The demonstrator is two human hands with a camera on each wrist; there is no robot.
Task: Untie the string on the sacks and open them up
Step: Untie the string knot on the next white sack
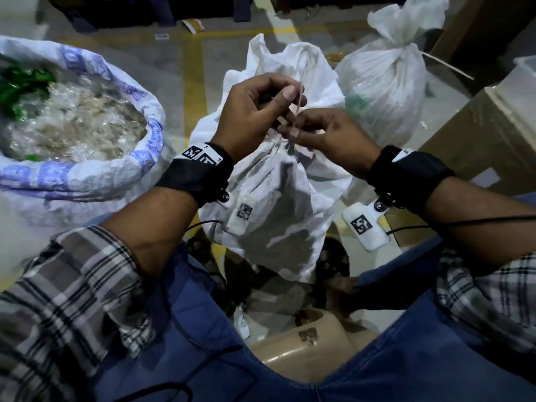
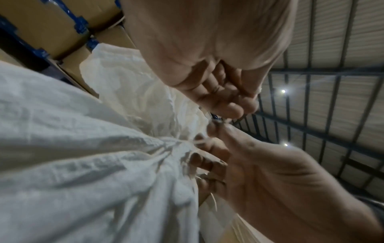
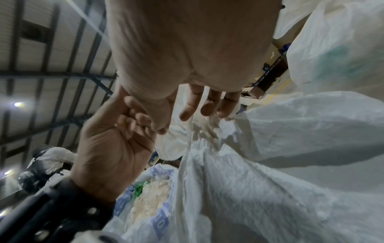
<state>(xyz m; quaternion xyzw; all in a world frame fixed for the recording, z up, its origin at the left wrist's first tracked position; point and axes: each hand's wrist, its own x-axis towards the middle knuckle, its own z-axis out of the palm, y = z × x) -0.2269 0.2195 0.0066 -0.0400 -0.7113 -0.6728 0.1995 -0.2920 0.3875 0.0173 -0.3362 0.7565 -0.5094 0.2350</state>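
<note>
A white woven sack (image 1: 278, 198) stands between my knees, its neck gathered and tied with a pale string (image 1: 298, 104). My left hand (image 1: 293, 95) pinches a loose end of the string between thumb and forefinger and holds it up above the neck. My right hand (image 1: 287, 133) pinches the string at the knot, just under the left. In the left wrist view both hands meet at the bunched neck of the sack (image 2: 93, 156): left hand (image 2: 239, 113) above, right hand (image 2: 212, 131) below. The right wrist view shows my right hand (image 3: 172, 123) against the left palm (image 3: 112, 148).
An opened sack (image 1: 95, 172) with blue print, full of clear plastic scraps, stands at the left. A second tied white sack (image 1: 385, 91) is behind at the right. Cardboard boxes (image 1: 493, 132) line the right side. A tan stool (image 1: 304, 352) is under me.
</note>
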